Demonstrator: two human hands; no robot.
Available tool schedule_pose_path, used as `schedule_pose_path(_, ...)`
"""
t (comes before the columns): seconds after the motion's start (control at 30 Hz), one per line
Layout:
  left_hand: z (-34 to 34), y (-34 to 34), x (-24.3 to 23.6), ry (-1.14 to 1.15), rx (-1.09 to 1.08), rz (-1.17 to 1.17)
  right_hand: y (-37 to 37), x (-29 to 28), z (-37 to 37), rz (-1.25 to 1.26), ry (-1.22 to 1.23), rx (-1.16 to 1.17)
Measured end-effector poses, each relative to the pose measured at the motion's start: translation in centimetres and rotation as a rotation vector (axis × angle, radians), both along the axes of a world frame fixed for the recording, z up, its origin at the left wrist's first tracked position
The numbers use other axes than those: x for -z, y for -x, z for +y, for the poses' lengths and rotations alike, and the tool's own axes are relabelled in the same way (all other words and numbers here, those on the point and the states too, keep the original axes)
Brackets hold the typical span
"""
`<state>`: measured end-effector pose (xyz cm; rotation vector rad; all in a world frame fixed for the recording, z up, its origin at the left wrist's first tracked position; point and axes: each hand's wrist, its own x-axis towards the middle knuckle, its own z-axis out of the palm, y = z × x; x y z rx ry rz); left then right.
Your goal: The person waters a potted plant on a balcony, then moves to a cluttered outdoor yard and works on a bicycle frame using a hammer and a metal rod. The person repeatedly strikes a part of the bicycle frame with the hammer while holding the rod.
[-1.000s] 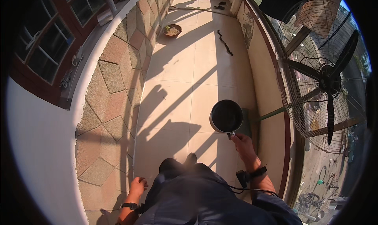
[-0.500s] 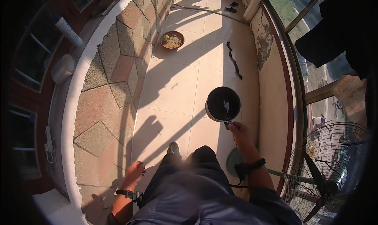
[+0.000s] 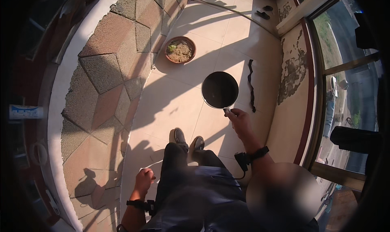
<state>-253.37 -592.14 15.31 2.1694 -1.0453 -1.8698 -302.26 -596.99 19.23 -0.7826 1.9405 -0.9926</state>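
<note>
Hard sunlight from the right stripes the floor (image 3: 178,120) with shadows; the rim (blurred lower right) bends and blackens.

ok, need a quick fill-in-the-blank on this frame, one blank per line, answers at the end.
1. The right hand grips the dark pot by its ____.
2. In the picture, the brown bowl lies to the pot's ____ (left/right).
3. In the picture, the black strip lies to the pot's ____ (left/right).
4. The left hand appears ____ (higher/lower) in the picture than the right hand.

Missing words: handle; left; right; lower.
</note>
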Motion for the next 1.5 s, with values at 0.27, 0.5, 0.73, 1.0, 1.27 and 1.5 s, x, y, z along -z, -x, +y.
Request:
schedule_pose_path(0.27,-16.1,12.7,5.3,0.006,-0.003,-0.004,9.8,7.1,-18.8,-0.098,-0.123,0.023)
schedule_pose_path(0.5,-27.6,25.0,13.9,-0.043,-0.048,0.126,15.3,16.5,-32.1,-0.039,-0.289,-0.075)
schedule_pose_path(0.73,-34.4,37.0,23.6,0.060,-0.023,0.268,20.0,31.1,-41.9,-0.078,-0.151,-0.208)
schedule_pose_path(1.0,-41.4,43.3,35.5,0.308,0.113,0.234,22.4,43.4,-50.6,0.011,-0.190,-0.376)
schedule_pose_path(1.27,-45.9,43.2,37.2,0.471,0.205,0.233,21.8,50.0,-56.0,-0.173,-0.169,-0.367)
schedule_pose_path(1.5,-46.1,41.7,38.0,0.688,0.450,0.125,21.6,51.9,-58.5,-0.189,-0.244,-0.395)
